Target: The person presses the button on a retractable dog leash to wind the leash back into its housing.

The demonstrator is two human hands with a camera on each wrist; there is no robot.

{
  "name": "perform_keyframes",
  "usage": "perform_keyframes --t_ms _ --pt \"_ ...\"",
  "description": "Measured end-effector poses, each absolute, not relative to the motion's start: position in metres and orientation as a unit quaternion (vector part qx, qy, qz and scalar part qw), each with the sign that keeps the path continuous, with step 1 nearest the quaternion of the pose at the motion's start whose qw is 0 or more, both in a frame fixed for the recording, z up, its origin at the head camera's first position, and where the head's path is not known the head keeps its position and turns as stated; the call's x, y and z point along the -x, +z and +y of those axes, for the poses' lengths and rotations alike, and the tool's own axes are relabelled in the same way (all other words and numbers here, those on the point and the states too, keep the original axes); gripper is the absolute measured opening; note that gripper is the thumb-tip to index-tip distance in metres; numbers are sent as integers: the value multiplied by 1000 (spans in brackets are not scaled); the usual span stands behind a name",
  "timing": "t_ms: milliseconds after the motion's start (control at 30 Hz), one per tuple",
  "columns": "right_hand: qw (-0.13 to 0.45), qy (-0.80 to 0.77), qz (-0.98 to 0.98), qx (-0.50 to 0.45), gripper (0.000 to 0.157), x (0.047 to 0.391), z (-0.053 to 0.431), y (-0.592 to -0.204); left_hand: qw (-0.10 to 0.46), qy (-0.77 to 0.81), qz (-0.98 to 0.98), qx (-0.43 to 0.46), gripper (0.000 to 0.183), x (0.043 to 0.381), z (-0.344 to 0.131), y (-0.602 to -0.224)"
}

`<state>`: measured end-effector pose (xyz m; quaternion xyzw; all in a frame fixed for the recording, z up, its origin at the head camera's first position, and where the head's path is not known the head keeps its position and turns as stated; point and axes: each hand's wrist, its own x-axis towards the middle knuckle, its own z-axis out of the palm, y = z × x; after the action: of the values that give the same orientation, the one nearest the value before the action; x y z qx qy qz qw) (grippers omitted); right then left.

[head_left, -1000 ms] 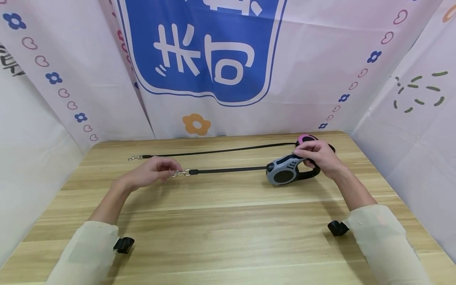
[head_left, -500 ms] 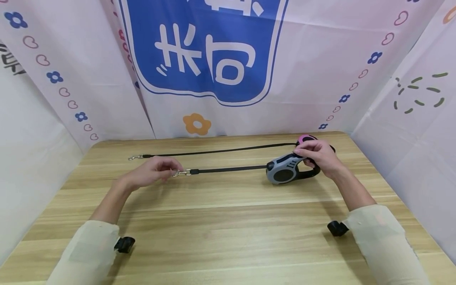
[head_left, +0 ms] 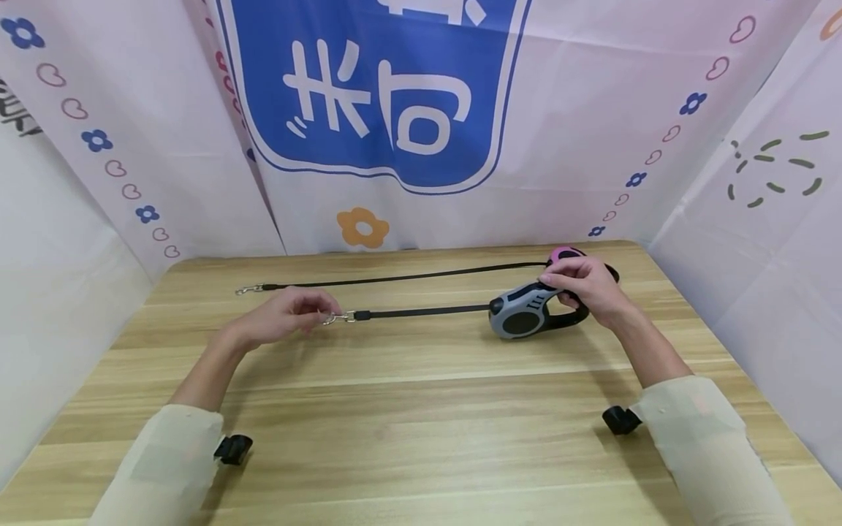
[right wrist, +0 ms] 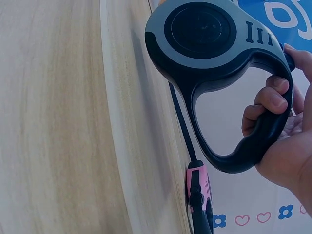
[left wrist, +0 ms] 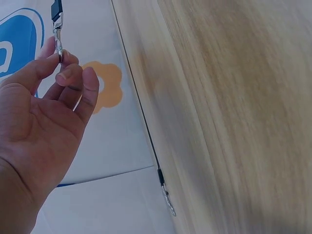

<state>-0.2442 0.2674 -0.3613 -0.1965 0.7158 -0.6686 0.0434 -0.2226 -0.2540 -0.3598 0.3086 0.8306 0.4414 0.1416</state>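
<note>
A grey and black retractable dog leash [head_left: 522, 314] is held up off the table, its strap [head_left: 421, 313] drawn straight out to the left. My right hand [head_left: 590, 291] grips its loop handle, fingers curled round it and thumb up by the button, as the right wrist view shows. Between thumb and fingers my left hand [head_left: 283, 318] pinches the metal snap hook [head_left: 339, 318] at the strap's end. In the left wrist view the hook [left wrist: 59, 48] points down into the fingertips.
Behind lies a second retractable leash with a pink case [head_left: 564, 255], partly hidden by my right hand. Its thin black strap [head_left: 408, 276] runs left to a metal hook [head_left: 248, 290]. Printed cloth [head_left: 421, 212] hangs along the back edge of the wooden table [head_left: 421, 438].
Both hands keep their hold, and the strap stays stretched between them. The left hand and hook have shifted very slightly right; the grey case has shifted slightly left.
</note>
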Motion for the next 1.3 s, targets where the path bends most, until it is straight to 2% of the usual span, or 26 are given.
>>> perform_keyframes --t_ms 1300 --pt "49 -663 711 229 26 251 257 -367 161 453 826 -296 20 234 -235 -362"
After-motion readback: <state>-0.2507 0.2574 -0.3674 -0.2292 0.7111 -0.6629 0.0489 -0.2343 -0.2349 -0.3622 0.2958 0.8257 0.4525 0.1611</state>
